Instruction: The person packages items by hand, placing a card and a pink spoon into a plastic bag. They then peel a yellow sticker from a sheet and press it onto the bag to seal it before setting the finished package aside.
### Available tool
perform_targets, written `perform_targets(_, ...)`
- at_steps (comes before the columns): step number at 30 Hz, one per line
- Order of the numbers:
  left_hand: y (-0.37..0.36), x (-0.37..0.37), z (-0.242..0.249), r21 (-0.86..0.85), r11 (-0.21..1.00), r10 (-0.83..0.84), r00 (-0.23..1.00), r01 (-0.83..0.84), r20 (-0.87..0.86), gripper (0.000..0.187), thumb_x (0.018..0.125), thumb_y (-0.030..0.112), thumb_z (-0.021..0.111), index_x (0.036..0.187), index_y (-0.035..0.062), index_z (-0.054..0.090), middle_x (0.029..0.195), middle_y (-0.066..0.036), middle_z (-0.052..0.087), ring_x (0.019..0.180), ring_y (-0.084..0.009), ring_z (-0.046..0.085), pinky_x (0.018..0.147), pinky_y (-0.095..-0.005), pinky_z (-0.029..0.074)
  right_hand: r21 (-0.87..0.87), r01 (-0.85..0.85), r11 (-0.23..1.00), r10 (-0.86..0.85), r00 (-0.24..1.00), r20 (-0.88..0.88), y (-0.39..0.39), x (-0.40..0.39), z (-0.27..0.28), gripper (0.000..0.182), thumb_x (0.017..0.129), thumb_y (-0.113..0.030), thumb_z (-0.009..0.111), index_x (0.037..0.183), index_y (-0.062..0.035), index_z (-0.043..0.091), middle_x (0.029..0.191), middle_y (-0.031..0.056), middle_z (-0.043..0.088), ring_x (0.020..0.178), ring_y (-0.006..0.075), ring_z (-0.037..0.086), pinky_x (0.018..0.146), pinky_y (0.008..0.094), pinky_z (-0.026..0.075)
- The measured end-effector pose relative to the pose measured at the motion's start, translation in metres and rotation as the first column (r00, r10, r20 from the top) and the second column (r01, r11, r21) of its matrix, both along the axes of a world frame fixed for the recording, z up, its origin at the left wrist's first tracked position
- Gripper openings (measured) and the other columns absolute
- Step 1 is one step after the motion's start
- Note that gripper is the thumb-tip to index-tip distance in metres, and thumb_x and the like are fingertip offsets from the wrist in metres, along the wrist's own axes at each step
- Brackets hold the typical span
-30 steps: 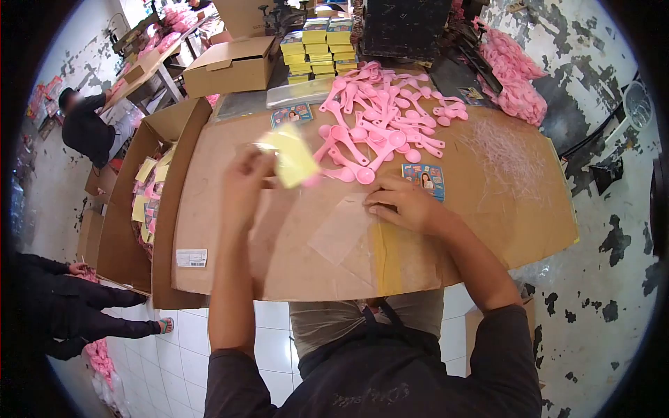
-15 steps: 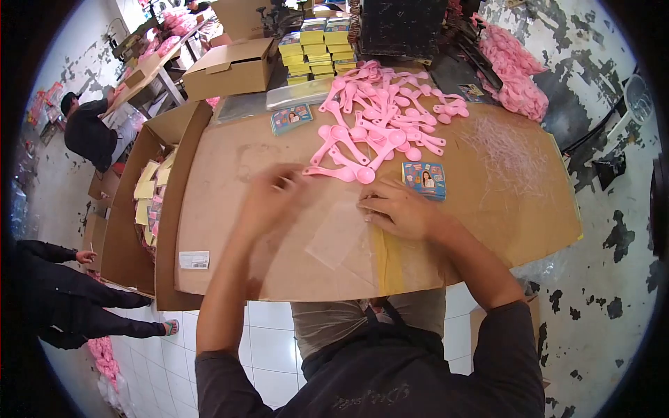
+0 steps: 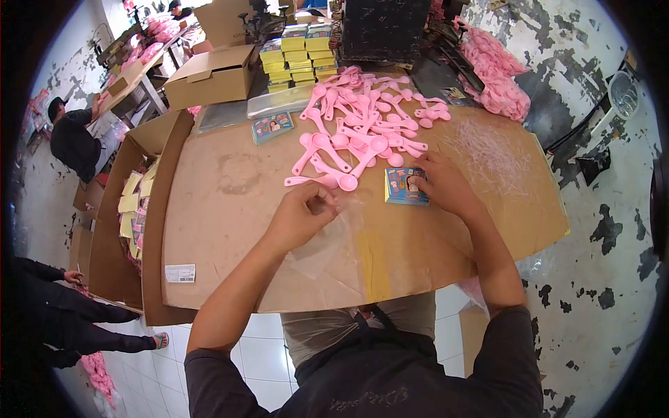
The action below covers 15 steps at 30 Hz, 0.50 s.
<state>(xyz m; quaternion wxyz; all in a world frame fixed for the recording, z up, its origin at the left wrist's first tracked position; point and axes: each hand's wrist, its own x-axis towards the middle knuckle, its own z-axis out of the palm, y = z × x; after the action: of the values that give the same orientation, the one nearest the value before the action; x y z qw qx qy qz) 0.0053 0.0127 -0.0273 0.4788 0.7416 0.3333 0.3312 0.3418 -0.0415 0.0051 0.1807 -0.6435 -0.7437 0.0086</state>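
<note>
My left hand [image 3: 301, 217] is closed in a pinch at the upper edge of a clear plastic bag [image 3: 317, 256], which lies over the cardboard tabletop. My right hand [image 3: 446, 184] rests on a small stack of blue printed cards [image 3: 398, 187], its thumb and fingers gripping the top card at the right side. Just beyond both hands spreads a heap of pink plastic measuring spoons [image 3: 362, 129]; the nearest, a single spoon [image 3: 346, 182], lies close to my left fingertips.
Another stack of cards [image 3: 273, 128] lies farther back, before yellow-edged card piles [image 3: 296, 56]. An open carton [image 3: 155, 240] of packed cards stands at the left edge. Thin clear strips [image 3: 495, 153] litter the right side. Two people are at the left, one seated [image 3: 73, 143].
My right hand has moved right from the plastic bag onto the card stack. My left hand has come in from the left and pinches the bag's upper edge.
</note>
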Motion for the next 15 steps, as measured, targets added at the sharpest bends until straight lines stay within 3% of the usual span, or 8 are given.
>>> perform_targets(2, 0.002, -0.003, -0.007, -0.267, 0.954, -0.065, 0.964, 0.136, 0.259, 0.017, 0.086, -0.005, 0.074, 0.098, 0.0005, 0.063, 0.1, -0.007, 0.069, 0.092, -0.0147, 0.069, 0.078, -0.0268, 0.054, 0.105, -0.022, 0.994, 0.032, 0.995, -0.093, -0.003, 0.0, 0.001, 0.031, 0.085, -0.02, 0.076, 0.111, -0.0043, 0.07, 0.118, 0.0124, 0.064, 0.118, 0.0342, 0.057, 0.102, 0.0444, 0.045)
perform_targets(5, -0.007, 0.003, 0.013, -0.323, 0.928, -0.053, 0.925, 0.184, 0.376, 0.028, 0.091, -0.007, 0.069, 0.116, 0.0, 0.059, 0.105, -0.006, 0.071, 0.092, -0.0114, 0.069, 0.078, -0.0248, 0.053, 0.155, -0.029, 0.987, 0.044, 0.994, -0.096, 0.001, 0.002, 0.002, 0.028, 0.085, -0.019, 0.077, 0.108, -0.0036, 0.07, 0.111, 0.011, 0.067, 0.108, 0.0319, 0.061, 0.095, 0.043, 0.048)
perform_targets(6, -0.006, 0.003, 0.012, -0.348, 0.92, -0.042, 0.931, 0.177, 0.362, 0.033, 0.092, -0.006, 0.069, 0.121, -0.0002, 0.056, 0.104, -0.006, 0.072, 0.093, -0.0112, 0.069, 0.078, -0.0249, 0.054, 0.155, -0.027, 0.988, 0.038, 0.997, -0.074, 0.002, 0.0, 0.006, 0.027, 0.086, -0.018, 0.077, 0.107, -0.0034, 0.07, 0.11, 0.0106, 0.067, 0.104, 0.031, 0.063, 0.092, 0.0419, 0.049)
perform_targets(9, -0.004, 0.002, 0.009, -0.404, 0.9, -0.022, 0.944, 0.162, 0.329, 0.046, 0.094, -0.003, 0.07, 0.134, -0.0008, 0.05, 0.103, -0.007, 0.073, 0.095, -0.0113, 0.071, 0.078, -0.0248, 0.054, -0.023, -0.015, 1.0, 0.004, 0.903, -0.429, -0.005, -0.014, 0.023, 0.022, 0.089, -0.013, 0.076, 0.109, -0.004, 0.071, 0.109, 0.0066, 0.07, 0.092, 0.0215, 0.066, 0.083, 0.0367, 0.051)
perform_targets(12, -0.005, 0.003, 0.012, -0.41, 0.897, -0.024, 0.946, 0.163, 0.323, 0.05, 0.095, -0.001, 0.071, 0.139, -0.0013, 0.048, 0.105, -0.009, 0.074, 0.099, -0.0124, 0.072, 0.077, -0.024, 0.055, -0.059, -0.116, 0.991, 0.062, 0.818, -0.572, -0.01, -0.033, 0.03, 0.022, 0.091, -0.009, 0.073, 0.113, -0.0041, 0.071, 0.112, 0.0038, 0.07, 0.087, 0.0123, 0.065, 0.078, 0.0313, 0.052)
perform_targets(14, -0.008, 0.005, 0.014, -0.402, 0.902, -0.017, 0.941, 0.161, 0.339, 0.052, 0.095, 0.001, 0.071, 0.141, -0.0011, 0.047, 0.107, -0.009, 0.074, 0.1, -0.0129, 0.072, 0.077, -0.0234, 0.055, -0.032, -0.227, 0.973, 0.137, 0.689, -0.712, -0.007, -0.046, 0.024, 0.023, 0.092, -0.007, 0.072, 0.115, -0.0042, 0.071, 0.112, 0.0027, 0.069, 0.092, 0.0105, 0.065, 0.08, 0.0295, 0.052)
perform_targets(15, -0.011, 0.008, 0.015, -0.393, 0.906, -0.01, 0.934, 0.159, 0.356, 0.052, 0.095, 0.002, 0.072, 0.141, 0.0003, 0.047, 0.103, -0.008, 0.075, 0.09, -0.0096, 0.069, 0.069, -0.0215, 0.05, -0.011, -0.279, 0.96, 0.169, 0.613, -0.772, -0.005, -0.052, 0.021, 0.023, 0.093, -0.006, 0.072, 0.116, -0.0043, 0.071, 0.112, 0.0021, 0.069, 0.094, 0.0096, 0.064, 0.081, 0.0286, 0.053)
